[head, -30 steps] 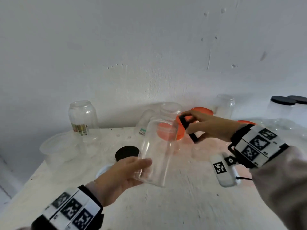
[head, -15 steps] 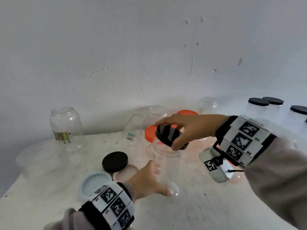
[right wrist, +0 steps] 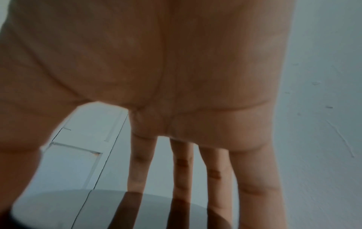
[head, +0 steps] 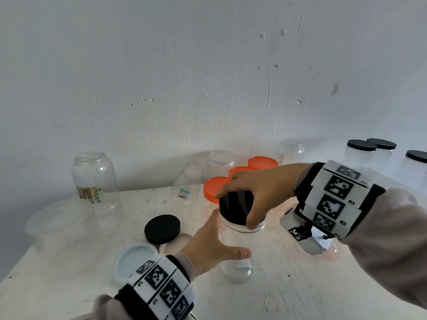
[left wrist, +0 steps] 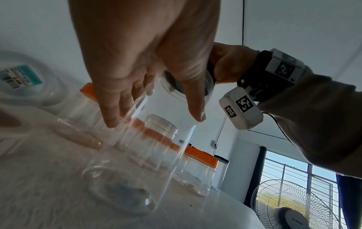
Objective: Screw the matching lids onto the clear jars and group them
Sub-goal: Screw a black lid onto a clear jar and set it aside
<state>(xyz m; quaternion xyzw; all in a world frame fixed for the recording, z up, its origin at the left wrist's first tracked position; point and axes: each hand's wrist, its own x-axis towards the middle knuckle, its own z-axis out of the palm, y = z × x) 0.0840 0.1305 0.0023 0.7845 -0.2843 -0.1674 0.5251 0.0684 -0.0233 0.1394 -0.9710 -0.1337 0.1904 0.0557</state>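
Black and shiny, the round plastic lid (head: 235, 207) sits tipped on the mouth of the tall clear plastic jar (head: 238, 250) on the white worktop (head: 300, 285), pinched by the right hand (head: 258, 190), so it should be laid flat before turning. From the left wrist, the left hand (left wrist: 145, 65) wraps the jar's side and should hold it steady. From the right wrist, the fingers (right wrist: 254, 178) reach down to the lid's rim; turn gently.
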